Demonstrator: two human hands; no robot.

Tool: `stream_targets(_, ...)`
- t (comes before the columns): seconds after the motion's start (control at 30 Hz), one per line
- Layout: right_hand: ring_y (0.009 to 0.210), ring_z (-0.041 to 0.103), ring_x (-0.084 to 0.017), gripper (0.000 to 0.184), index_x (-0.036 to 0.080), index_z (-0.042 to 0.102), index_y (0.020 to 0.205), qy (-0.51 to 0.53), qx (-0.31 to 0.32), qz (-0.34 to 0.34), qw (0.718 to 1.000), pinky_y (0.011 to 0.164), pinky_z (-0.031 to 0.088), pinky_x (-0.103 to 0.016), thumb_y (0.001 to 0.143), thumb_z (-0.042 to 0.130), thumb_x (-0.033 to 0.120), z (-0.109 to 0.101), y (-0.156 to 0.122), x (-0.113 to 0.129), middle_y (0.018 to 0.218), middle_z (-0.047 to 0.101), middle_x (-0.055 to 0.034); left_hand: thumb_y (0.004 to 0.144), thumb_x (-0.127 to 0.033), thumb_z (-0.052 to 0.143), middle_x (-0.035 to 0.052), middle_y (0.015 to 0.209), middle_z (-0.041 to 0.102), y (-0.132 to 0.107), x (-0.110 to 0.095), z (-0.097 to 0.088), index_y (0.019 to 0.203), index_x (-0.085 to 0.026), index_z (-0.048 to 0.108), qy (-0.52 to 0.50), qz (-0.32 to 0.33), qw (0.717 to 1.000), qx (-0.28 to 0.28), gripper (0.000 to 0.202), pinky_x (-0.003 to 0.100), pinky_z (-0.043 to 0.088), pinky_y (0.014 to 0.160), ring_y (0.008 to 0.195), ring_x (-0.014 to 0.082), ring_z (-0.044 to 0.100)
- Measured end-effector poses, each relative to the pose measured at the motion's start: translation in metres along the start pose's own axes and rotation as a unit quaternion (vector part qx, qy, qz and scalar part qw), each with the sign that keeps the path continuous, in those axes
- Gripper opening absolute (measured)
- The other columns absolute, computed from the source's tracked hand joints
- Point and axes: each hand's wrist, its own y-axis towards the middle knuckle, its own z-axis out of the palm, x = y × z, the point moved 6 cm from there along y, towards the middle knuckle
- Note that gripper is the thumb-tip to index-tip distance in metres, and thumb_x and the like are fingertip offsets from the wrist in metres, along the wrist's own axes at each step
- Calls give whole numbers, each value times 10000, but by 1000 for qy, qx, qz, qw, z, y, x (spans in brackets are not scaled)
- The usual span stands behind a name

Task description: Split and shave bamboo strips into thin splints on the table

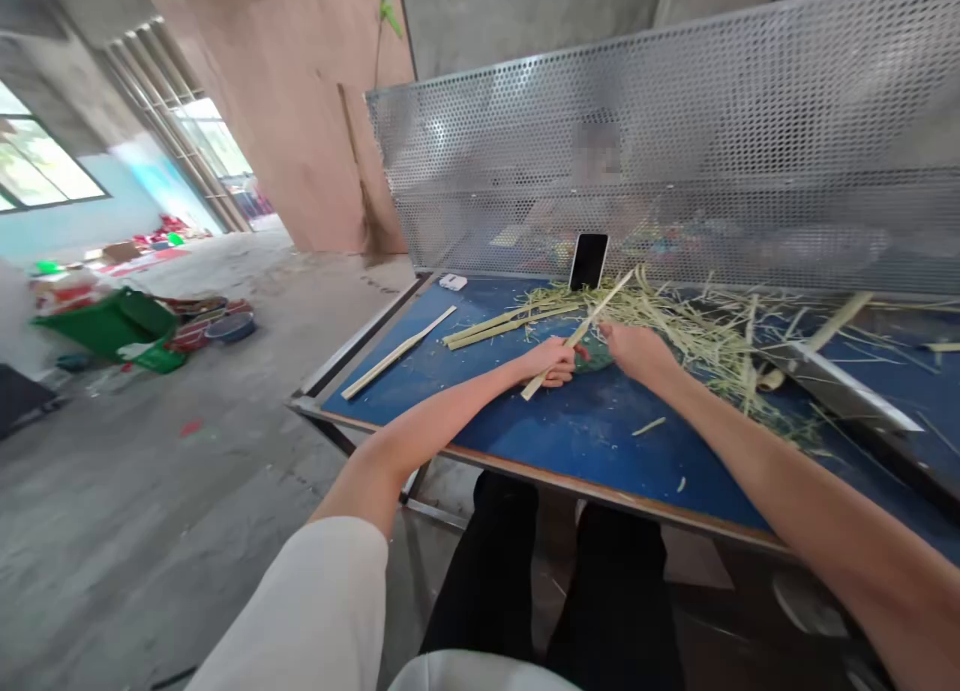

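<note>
My left hand is closed around a pale, flat strip that looks like bamboo. The strip slants across the table, its far end up and to the right. Just right of it my right hand is curled, fingertips close to the strip. What its fingers hold, if anything, is hidden. A dark green lump lies under and between my hands. To the left, one long strip rests alone, with a few greenish strips nearer my left hand. Thin shavings are heaped beyond my right hand.
A dark phone leans upright at the back of the blue table. A perforated metal panel rises behind it. At right lies a long metal blade-like piece. A small white case sits near the back left corner.
</note>
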Motion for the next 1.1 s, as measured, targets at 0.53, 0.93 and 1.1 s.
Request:
stream_targets(0.53,1187,752,-353,653,117,648,1469,-21,14,-1,1000,1038,545,-471,1166,160,428,-4,1,2,1235,772,-253,707,-137,592,-146,463,315,5,-1,-14,1109,-211,582,-10,-11,1000,8,409,163,261,319,307,109,257)
stream_targets(0.93,1129,776,-359,620,96,666,1396,-38,14,-14,999,976,575,-473,1169,179,405,-3,2,7,1177,777,-263,740,-121,614,-143,482,290,-5,-6,-13,1070,-211,577,-36,-44,998,15,343,175,238,318,320,119,240)
stream_targets(1.1,1165,767,-348,611,80,646,1426,-52,5,-1,999,1013,561,-469,1171,188,394,-6,-2,9,1194,771,-280,786,-114,606,-140,481,274,-7,-8,-13,1059,-201,594,-48,-38,998,7,287,166,232,322,316,117,236)
